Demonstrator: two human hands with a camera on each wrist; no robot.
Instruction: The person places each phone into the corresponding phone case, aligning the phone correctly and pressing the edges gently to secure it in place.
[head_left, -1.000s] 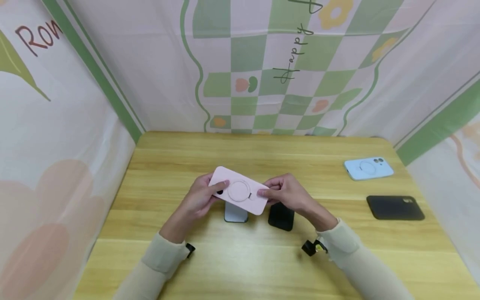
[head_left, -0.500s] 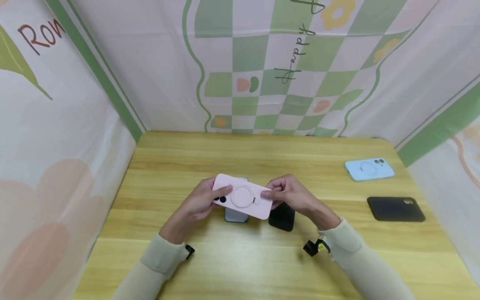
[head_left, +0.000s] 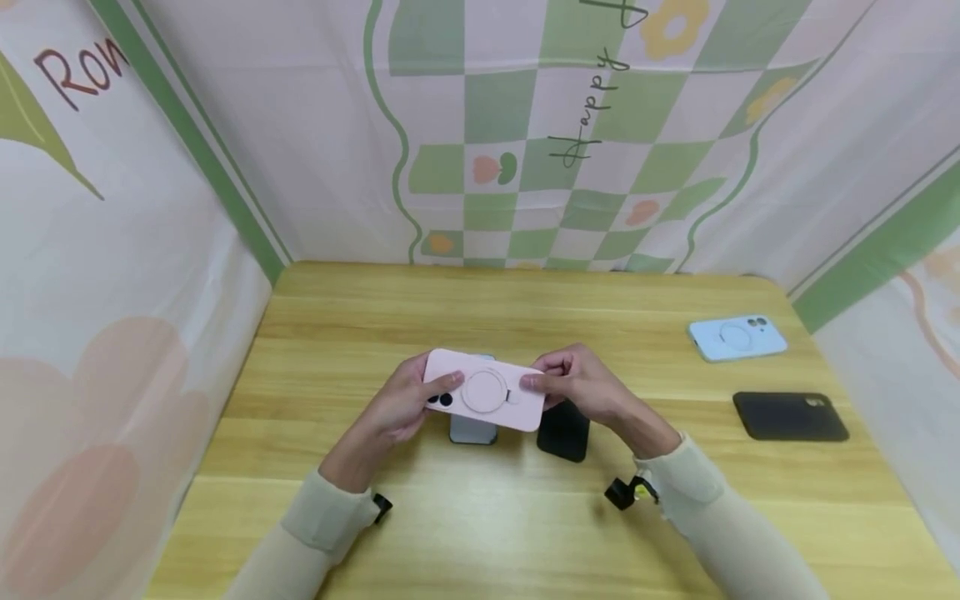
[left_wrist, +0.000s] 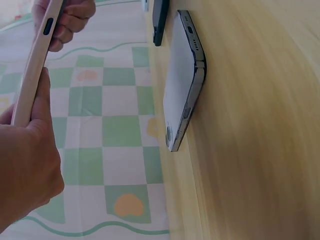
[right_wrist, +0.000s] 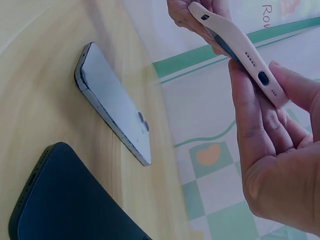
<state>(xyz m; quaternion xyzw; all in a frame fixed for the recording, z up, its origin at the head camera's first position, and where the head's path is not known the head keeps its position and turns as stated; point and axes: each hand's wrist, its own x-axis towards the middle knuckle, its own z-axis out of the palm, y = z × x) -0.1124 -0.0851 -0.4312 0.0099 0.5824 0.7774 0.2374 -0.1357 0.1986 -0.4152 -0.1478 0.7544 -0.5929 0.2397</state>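
My left hand (head_left: 401, 400) and right hand (head_left: 585, 385) hold a pink phone case (head_left: 483, 392) level between them, above the table. Its back, with a ring outline, faces up, and both thumbs press on it. The left fingers grip the end with dark camera holes; the right fingers pinch the opposite end. In the right wrist view, the case's port cutout end is between thumb and fingers, and a dark blue strip (right_wrist: 227, 48) shows along its inner side. Beneath lies a pale phone (right_wrist: 112, 100), partly hidden in the head view. Beside it lies a black phone-shaped piece (right_wrist: 70, 200) with port holes.
A light blue phone case (head_left: 737, 337) lies at the back right of the wooden table (head_left: 465, 533). Nearer on that side is a black phone case (head_left: 791, 416). Patterned cloth (head_left: 495, 225) hangs behind the table and at both sides.
The pink case has come slightly down and right and tilts less than before. Its camera holes show more clearly by the left thumb. Both hands keep their hold.
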